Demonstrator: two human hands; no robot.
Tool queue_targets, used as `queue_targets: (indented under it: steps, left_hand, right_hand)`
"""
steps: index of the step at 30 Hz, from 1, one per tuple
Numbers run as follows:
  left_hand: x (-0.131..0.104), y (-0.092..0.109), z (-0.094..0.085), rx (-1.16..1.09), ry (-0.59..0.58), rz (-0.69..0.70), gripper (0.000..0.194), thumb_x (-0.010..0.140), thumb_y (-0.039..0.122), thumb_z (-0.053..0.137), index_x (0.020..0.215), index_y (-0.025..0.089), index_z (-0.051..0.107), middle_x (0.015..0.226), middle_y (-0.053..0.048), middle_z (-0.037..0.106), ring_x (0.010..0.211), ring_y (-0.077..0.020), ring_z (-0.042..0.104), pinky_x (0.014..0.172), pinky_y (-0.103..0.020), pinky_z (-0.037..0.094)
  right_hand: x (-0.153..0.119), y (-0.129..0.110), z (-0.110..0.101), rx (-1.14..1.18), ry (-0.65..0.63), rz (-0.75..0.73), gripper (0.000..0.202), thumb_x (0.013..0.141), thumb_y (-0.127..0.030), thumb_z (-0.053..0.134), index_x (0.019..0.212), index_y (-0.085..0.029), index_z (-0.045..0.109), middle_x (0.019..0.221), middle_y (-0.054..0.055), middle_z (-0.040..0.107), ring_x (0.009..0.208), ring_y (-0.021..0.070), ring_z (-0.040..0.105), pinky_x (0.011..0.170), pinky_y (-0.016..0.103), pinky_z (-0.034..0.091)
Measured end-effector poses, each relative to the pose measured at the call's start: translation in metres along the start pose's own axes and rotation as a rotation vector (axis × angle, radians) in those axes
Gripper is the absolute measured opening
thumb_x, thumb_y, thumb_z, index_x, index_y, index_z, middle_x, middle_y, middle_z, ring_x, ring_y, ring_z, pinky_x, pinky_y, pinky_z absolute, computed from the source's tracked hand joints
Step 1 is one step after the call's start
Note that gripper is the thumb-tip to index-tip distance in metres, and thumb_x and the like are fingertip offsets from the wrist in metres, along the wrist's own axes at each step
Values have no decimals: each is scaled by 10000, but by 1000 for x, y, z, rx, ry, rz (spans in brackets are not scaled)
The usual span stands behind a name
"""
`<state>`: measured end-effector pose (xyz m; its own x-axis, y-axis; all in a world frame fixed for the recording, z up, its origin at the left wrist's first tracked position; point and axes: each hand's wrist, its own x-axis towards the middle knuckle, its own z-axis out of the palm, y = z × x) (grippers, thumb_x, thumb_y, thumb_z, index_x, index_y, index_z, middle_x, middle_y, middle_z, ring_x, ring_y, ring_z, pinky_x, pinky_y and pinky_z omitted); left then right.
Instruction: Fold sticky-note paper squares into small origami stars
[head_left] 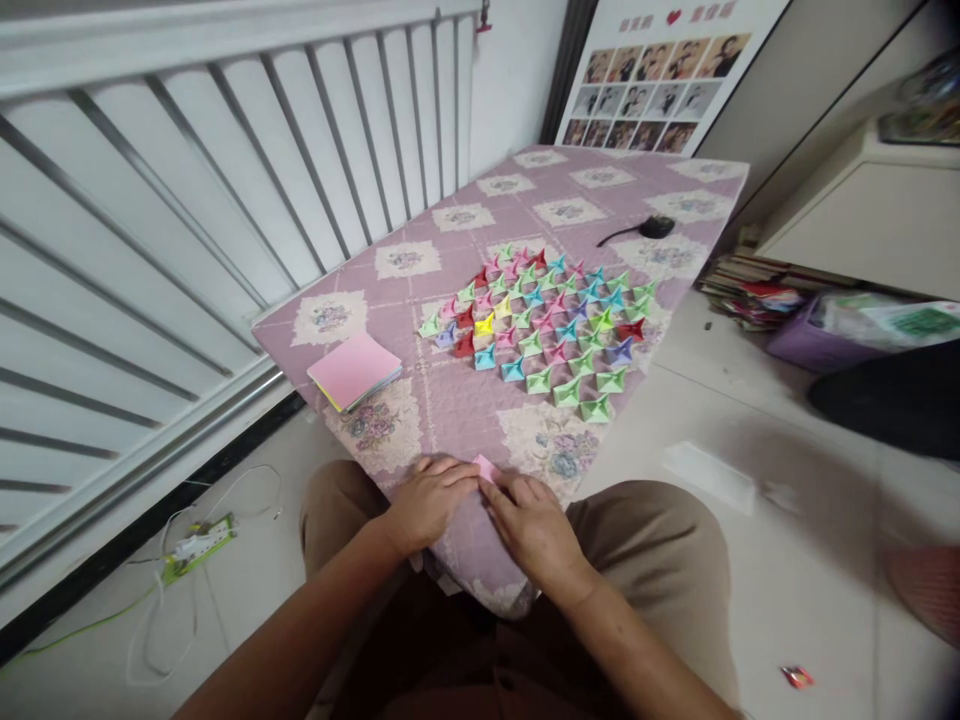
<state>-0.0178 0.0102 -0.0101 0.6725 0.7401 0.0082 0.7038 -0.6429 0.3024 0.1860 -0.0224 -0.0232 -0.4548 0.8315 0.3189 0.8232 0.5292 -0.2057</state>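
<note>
Near the front corner of the table, a small pink folded paper (pixel 486 467) lies under the fingertips of both hands. My left hand (pixel 435 498) presses on its left side with the fingers close together. From the right, my right hand (pixel 534 520) holds the paper's other side, and its fingers partly cover it. A stack of square coloured sheets (pixel 355 372), pink on top, rests to the left. Beyond my hands, many small folded paper shapes (pixel 531 343) stand in slanting rows, in green, pink, blue, red, yellow and purple.
The table has a purple flowered cloth (pixel 457 425). A black object with a thin stem (pixel 657 227) lies near its far right edge. A white radiator (pixel 225 180) runs along the left. On the floor are a power strip (pixel 199 545) and, at right, a purple container (pixel 825 335).
</note>
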Motion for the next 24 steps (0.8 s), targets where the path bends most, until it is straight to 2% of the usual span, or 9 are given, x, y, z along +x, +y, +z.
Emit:
queue_targets:
  steps: [6, 14, 24]
  left_hand:
    - [2, -3, -2, 8, 6, 23, 284, 942, 218, 424, 1177, 250, 580, 1304, -9, 563, 1166, -183, 461, 966, -368, 320]
    - [-9, -8, -9, 162, 2, 161, 346, 961, 263, 412, 1293, 228, 501, 1346, -36, 522, 1225, -205, 417, 1020, -365, 310]
    - [-27, -22, -1, 267, 3, 133, 354, 936, 251, 442, 1282, 232, 518, 1367, -46, 506, 1251, -225, 389, 980, -364, 361]
  right_hand:
    - [0, 0, -1, -23, -14, -30, 318, 901, -275, 526, 1199, -221, 619, 1100, 102, 619, 992, 239, 513, 865, 383, 431]
    - [3, -1, -5, -71, -66, -56, 326, 902, -306, 526, 1200, -208, 615, 1102, 104, 625, 1013, 250, 509, 869, 386, 411]
    - [3, -1, -5, -79, -83, -59, 326, 910, -296, 516, 1215, -213, 597, 1160, 93, 619, 1084, 247, 497, 909, 379, 377]
